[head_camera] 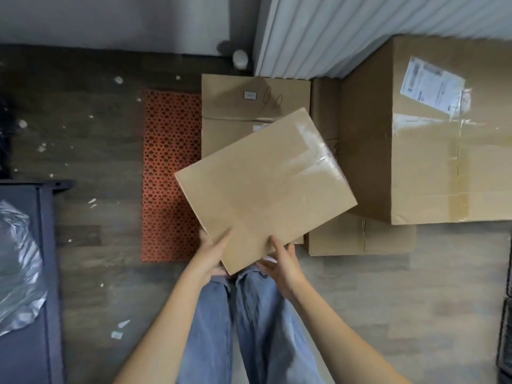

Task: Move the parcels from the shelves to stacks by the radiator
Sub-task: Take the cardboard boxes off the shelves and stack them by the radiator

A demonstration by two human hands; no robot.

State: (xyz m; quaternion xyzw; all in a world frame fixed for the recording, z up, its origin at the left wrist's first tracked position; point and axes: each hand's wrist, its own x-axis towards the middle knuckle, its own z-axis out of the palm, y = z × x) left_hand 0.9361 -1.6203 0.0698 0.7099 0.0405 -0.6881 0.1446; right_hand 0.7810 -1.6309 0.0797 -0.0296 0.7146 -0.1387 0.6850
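Our left hand (pixel 212 252) grips the near left corner of a flat brown parcel (pixel 266 187), thumb lying on top of the cardboard and the fingers curled under its edge. Our right hand (pixel 282 263) holds the near edge beside it, one finger laid up onto the top face and the rest tucked beneath, partly hidden by the parcel. Both hands are closed on this one parcel, and we carry it by its near end only.

We hold the parcel turned at an angle, clear tape shining across its far right corner. It hangs over a flat cardboard box (pixel 249 106) lying on the floor by the white radiator (pixel 346 31); whether the two touch we cannot tell. Its right corner overlaps our view of a large taped box (pixel 429 151) that carries a white shipping label (pixel 432 85) on top. That large box sits on a lower box (pixel 360 236), which juts out toward us along the floor.

Left of the flat box an orange perforated mat (pixel 170 176) lies on the dark wood-look floor (pixel 97 134), just beside the cardboard. At the far left edge we see a dark metal shelf frame (pixel 48 259) with crumpled clear plastic (pixel 16 259) on it. Below the parcel our legs show in blue jeans (pixel 249 328).
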